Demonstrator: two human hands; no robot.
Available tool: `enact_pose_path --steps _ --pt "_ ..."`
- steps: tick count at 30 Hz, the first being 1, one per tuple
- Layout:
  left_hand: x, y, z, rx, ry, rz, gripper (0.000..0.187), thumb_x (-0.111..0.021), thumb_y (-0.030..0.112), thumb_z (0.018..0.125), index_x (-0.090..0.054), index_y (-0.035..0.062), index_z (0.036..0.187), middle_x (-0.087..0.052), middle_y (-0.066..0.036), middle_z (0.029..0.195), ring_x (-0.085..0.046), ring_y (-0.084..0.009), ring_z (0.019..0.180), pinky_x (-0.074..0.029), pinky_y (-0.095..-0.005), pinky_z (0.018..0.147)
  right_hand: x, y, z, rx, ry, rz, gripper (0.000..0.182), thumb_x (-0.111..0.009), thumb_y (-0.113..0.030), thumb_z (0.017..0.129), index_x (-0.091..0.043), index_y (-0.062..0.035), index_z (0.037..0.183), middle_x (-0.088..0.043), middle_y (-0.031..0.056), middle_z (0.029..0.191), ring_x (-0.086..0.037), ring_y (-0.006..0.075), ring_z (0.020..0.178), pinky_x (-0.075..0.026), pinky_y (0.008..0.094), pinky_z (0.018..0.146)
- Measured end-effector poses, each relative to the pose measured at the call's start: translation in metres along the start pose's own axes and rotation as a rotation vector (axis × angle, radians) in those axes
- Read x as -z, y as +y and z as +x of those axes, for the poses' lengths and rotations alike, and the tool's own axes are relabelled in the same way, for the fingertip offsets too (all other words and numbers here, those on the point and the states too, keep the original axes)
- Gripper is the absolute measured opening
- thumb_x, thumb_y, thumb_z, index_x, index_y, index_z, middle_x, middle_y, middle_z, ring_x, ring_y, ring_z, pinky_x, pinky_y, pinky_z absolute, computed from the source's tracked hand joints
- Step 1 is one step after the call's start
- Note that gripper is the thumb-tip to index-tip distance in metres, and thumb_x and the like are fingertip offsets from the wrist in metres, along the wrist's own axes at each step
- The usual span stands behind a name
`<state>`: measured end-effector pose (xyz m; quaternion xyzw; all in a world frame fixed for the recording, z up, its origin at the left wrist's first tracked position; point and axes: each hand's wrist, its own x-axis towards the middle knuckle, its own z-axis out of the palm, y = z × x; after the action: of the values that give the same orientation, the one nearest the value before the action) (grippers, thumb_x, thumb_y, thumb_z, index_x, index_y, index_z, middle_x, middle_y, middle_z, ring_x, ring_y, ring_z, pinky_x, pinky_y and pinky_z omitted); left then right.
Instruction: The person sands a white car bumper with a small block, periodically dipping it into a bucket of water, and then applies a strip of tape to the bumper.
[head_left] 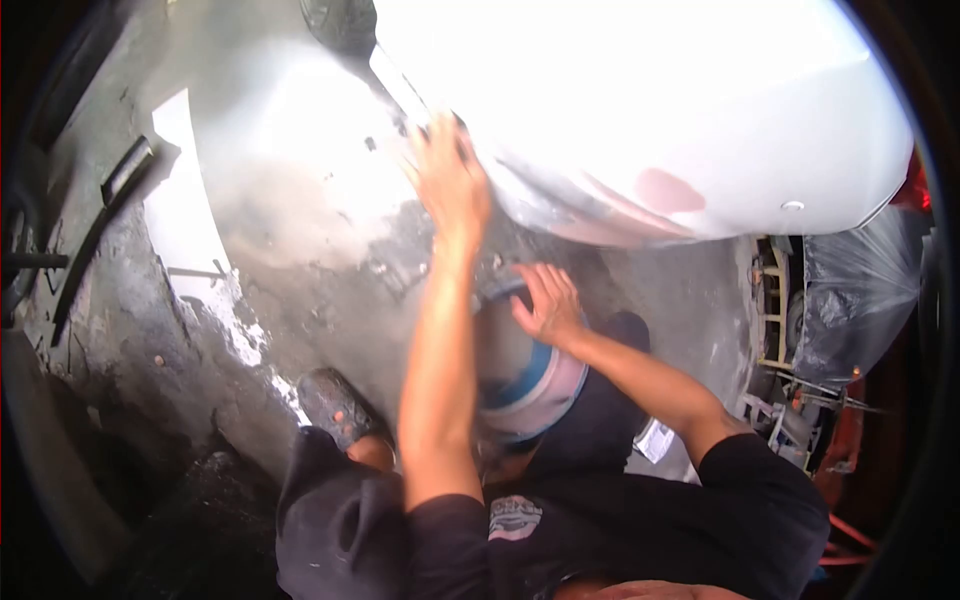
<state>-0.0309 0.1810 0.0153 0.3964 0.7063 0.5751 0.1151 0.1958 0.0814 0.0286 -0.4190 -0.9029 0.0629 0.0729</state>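
My left hand (450,185) reaches up to the lower edge of a glossy white car body panel (650,100). Its fingers are stretched out against the edge and slightly blurred; a small dark patch shows beside them. Below and to the right, my right hand (550,305) has its fingers apart at the rim of a round bucket (535,395) with blue and whitish bands. The bucket stands between my legs. Pinkish and grey patches mark the panel's lower part.
A curved dark strip (90,240) and a white strip (190,200) lie at the left on the stained floor. My clog (338,405) is lower left. At the right stand a plastic-covered object (860,280) and a metal frame (773,300).
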Motion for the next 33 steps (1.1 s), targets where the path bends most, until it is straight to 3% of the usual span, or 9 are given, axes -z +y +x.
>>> enact_pose_path --steps 3,6,9,13,19,24,28,31,33 --pt "0.017 0.001 0.046 0.073 -0.114 0.057 0.048 -0.050 0.032 0.114 -0.060 0.0070 0.154 -0.056 -0.016 0.162 -0.044 -0.0449 0.154 -0.021 -0.0679 0.128 -0.001 -0.003 -0.007 -0.003 -0.009 -0.007 0.056 -0.076 -0.023 0.081 -0.066 -0.0097 0.135 -0.068 0.0119 0.117 -0.066 0.0339 0.107 -0.051 0.0477 0.092" --pt "0.002 0.014 -0.020 0.020 -0.008 0.040 0.047 -0.052 0.030 0.113 -0.060 0.0059 0.153 -0.058 -0.017 0.160 -0.047 -0.0448 0.153 -0.023 -0.0683 0.127 -0.003 -0.003 -0.002 0.007 0.035 0.001 0.056 -0.077 -0.022 0.081 -0.066 -0.0096 0.135 -0.068 0.0123 0.116 -0.066 0.0342 0.107 -0.051 0.0475 0.092" --pt "-0.005 0.019 -0.024 0.019 0.061 0.054 0.046 -0.053 0.029 0.113 -0.061 0.0059 0.152 -0.059 -0.017 0.159 -0.048 -0.0441 0.152 -0.023 -0.0686 0.127 -0.004 -0.004 -0.005 0.006 0.024 -0.011 0.056 -0.077 -0.022 0.081 -0.066 -0.0095 0.135 -0.068 0.0126 0.116 -0.066 0.0343 0.106 -0.051 0.0476 0.092" --pt "0.017 0.004 0.048 0.083 -0.088 0.097 0.046 -0.052 0.029 0.113 -0.061 0.0055 0.151 -0.060 -0.018 0.157 -0.047 -0.0448 0.152 -0.023 -0.0688 0.127 0.000 -0.006 -0.004 0.011 0.017 0.001 0.056 -0.077 -0.022 0.081 -0.066 -0.0092 0.134 -0.069 0.0130 0.115 -0.066 0.0346 0.105 -0.051 0.0478 0.091" --pt "-0.005 0.020 -0.021 0.034 0.096 0.060 0.040 -0.052 0.027 0.112 -0.065 0.0071 0.145 -0.061 -0.017 0.156 -0.050 -0.0465 0.148 -0.026 -0.0694 0.126 0.002 -0.007 -0.002 -0.002 -0.005 0.033 0.052 -0.077 -0.019 0.081 -0.066 -0.0054 0.130 -0.069 0.0150 0.117 -0.066 0.0373 0.108 -0.051 0.0479 0.092" --pt "0.030 0.012 0.065 0.090 -0.173 0.151 0.040 -0.055 0.024 0.111 -0.064 0.0060 0.146 -0.063 -0.018 0.154 -0.050 -0.0465 0.149 -0.025 -0.0685 0.126 0.003 -0.009 -0.004 0.000 -0.009 0.012 0.052 -0.077 -0.019 0.081 -0.066 -0.0052 0.130 -0.069 0.0154 0.116 -0.066 0.0376 0.108 -0.051 0.0476 0.092" --pt "0.003 0.015 -0.008 -0.017 0.020 0.072 0.038 -0.053 0.024 0.111 -0.064 0.0074 0.144 -0.064 -0.018 0.152 -0.050 -0.0477 0.147 -0.029 -0.0696 0.124 0.000 -0.006 -0.003 0.018 0.024 0.027 0.053 -0.075 -0.022 0.084 -0.066 -0.0082 0.134 -0.068 0.0135 0.116 -0.065 0.0354 0.106 -0.051 0.0475 0.093" --pt "-0.004 0.012 0.004 -0.052 0.151 -0.089 0.030 -0.056 0.018 0.107 -0.067 0.0030 0.131 -0.067 -0.020 0.140 -0.049 -0.0494 0.145 -0.031 -0.0752 0.119 -0.001 -0.004 -0.003 -0.008 -0.013 -0.007 0.054 -0.075 -0.023 0.083 -0.066 -0.0084 0.135 -0.068 0.0129 0.117 -0.065 0.0350 0.108 -0.051 0.0479 0.093" --pt "0.022 0.005 0.063 0.051 -0.083 0.010 0.036 -0.056 0.021 0.108 -0.065 0.0019 0.138 -0.063 -0.021 0.149 -0.045 -0.0498 0.150 -0.029 -0.0743 0.122 0.001 -0.009 -0.005 -0.009 -0.019 0.006 0.052 -0.076 -0.021 0.082 -0.066 -0.0066 0.132 -0.069 0.0140 0.116 -0.066 0.0362 0.107 -0.051 0.0476 0.092"
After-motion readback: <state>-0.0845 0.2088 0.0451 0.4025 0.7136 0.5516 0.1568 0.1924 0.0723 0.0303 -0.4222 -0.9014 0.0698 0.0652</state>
